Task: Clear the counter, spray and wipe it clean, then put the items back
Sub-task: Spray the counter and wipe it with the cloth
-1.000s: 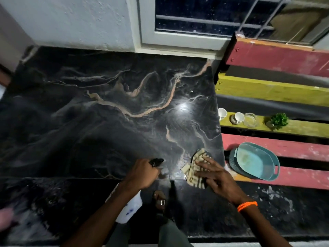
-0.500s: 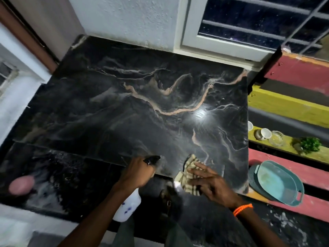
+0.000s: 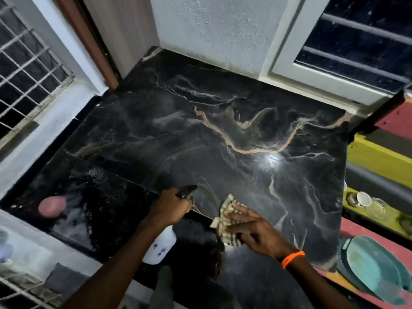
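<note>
Hidden, cropped, blurred

Spray bottle neck covered by left hand; cloth partly under right hand. Teal basket cut off at right edge. Pink object on bench too blurred to identify.

White spray bottle tilted over black marble counter; checked cloth (crumpled) lies near its front edge.

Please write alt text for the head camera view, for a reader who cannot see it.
A person's left hand grips a white spray bottle while the right hand presses a checked cloth on a black marble counter. Cups and a teal basket sit on painted shelves to the right.
</note>
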